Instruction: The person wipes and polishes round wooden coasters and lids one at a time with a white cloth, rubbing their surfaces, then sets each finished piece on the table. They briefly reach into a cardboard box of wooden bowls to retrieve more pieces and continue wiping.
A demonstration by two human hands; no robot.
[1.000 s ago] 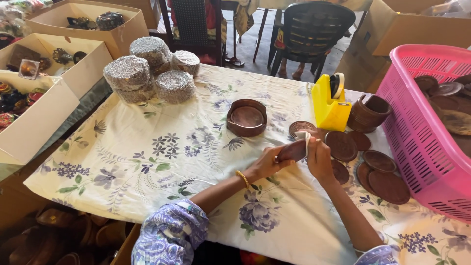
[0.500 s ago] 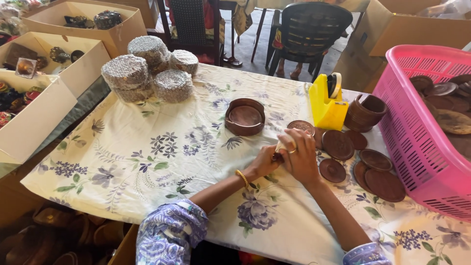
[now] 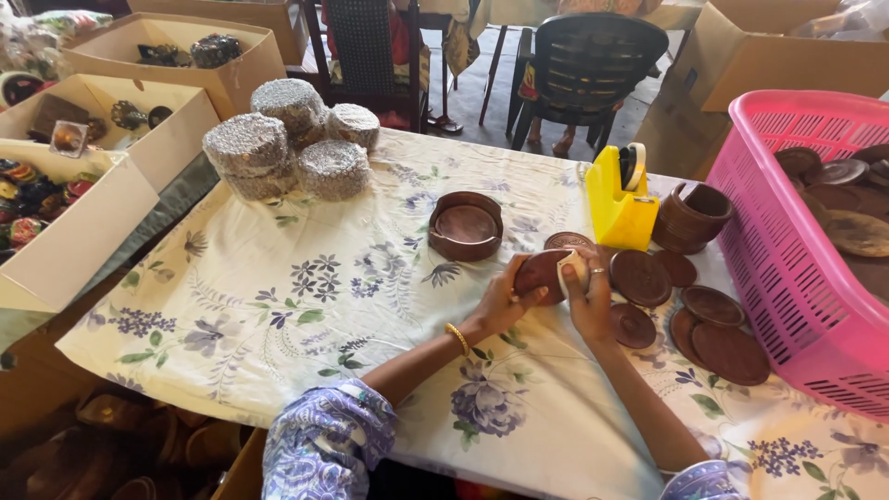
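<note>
I note the counter [image 3: 278, 306], under its flowered cloth, with the pink basket [image 3: 787, 278] at its right edge and the yellow tape holder [image 3: 619, 208] beyond the hands, all unmoved since a second ago. My left hand [image 3: 505, 301] and right hand [image 3: 588, 296] have drawn together, both now clamped on one brown wooden disc [image 3: 542, 273] raised just off the cloth. A pale scrap [image 3: 572, 268] now sits pressed under the right fingers against the disc, so wiping or taping looks underway.
</note>
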